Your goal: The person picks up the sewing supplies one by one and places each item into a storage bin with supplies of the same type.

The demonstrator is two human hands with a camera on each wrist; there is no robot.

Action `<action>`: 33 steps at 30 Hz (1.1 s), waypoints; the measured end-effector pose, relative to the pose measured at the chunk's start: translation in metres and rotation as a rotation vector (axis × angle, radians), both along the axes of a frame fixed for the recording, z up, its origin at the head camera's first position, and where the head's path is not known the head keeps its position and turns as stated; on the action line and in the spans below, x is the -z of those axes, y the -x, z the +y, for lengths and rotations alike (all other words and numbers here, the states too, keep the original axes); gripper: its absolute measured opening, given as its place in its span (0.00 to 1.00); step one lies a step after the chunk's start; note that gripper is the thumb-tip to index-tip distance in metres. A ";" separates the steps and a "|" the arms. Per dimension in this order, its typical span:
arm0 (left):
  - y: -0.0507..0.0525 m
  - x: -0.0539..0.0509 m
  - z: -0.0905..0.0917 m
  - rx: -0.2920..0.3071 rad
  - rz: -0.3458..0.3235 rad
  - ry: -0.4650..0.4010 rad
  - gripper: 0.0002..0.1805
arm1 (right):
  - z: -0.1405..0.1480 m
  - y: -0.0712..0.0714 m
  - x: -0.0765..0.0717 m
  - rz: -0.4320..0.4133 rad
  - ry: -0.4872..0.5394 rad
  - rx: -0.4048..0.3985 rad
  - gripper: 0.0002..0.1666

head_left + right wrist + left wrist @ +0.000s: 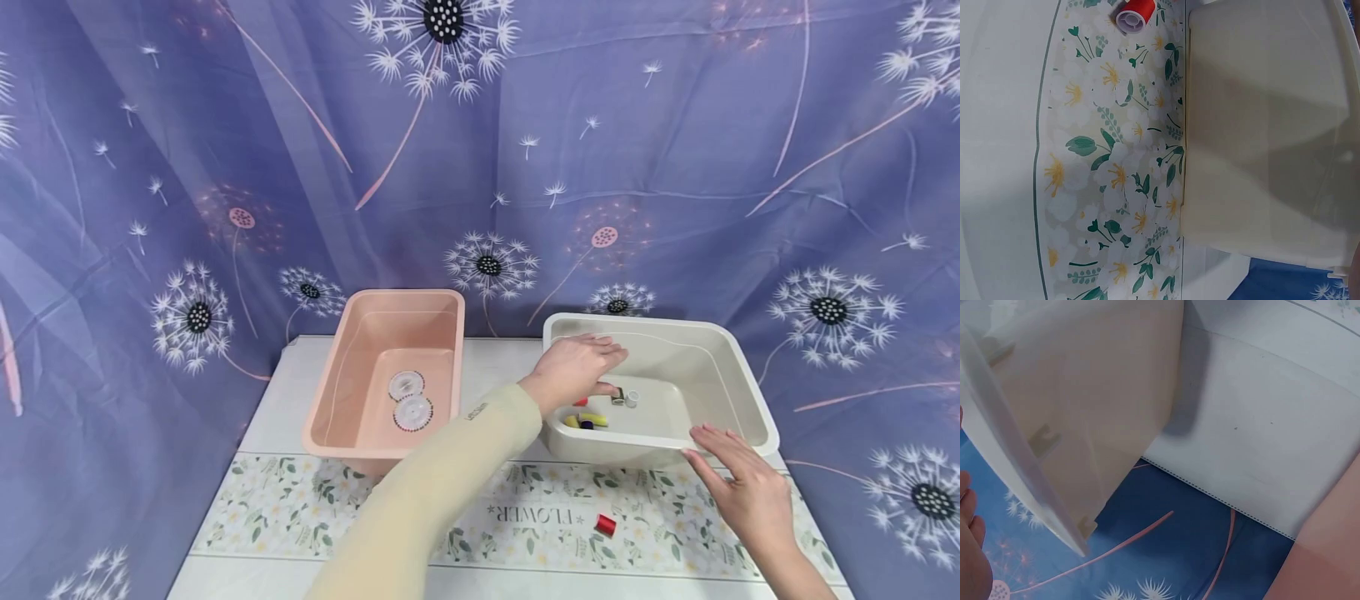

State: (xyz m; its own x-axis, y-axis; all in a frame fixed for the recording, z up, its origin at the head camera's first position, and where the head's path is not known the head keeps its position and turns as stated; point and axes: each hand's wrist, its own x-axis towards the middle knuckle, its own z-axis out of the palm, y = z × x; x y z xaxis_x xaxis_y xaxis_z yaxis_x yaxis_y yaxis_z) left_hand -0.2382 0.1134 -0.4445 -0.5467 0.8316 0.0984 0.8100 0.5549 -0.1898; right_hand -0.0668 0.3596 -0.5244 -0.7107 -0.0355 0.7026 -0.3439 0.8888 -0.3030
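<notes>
My left hand (576, 367) reaches over the left side of the cream bin (720, 333), fingers extended, and I see nothing gripped in it. Below its thumb lie a dark spool (618, 397) and a white spool (632, 399) on the bin floor. Yellow spools (594, 419), a dark blue one (587, 424) and a partly hidden red one (581, 402) sit near the front left corner. At the bin's front right rim is my right hand (750, 492), fingers straight; whether it touches the rim is unclear. A red thread spool (606, 525) lies on the table in front.
To the left stands a pink bin (330, 400) holding two round clear discs, one (406, 385) behind the other (412, 412), with coloured dots around their edges. A flower-patterned strip (277, 508) runs along the white table. A purple dandelion curtain (495, 167) hangs behind.
</notes>
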 end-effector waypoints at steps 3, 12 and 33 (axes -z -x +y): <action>-0.004 -0.004 -0.003 0.006 0.008 0.001 0.39 | 0.000 0.000 0.000 0.001 -0.003 -0.003 0.45; -0.018 -0.015 -0.014 0.028 0.032 -0.020 0.43 | 0.000 -0.003 -0.001 -0.007 -0.005 0.003 0.47; -0.049 -0.029 -0.048 0.088 0.000 -0.088 0.44 | 0.001 0.001 0.000 0.026 -0.007 -0.016 0.45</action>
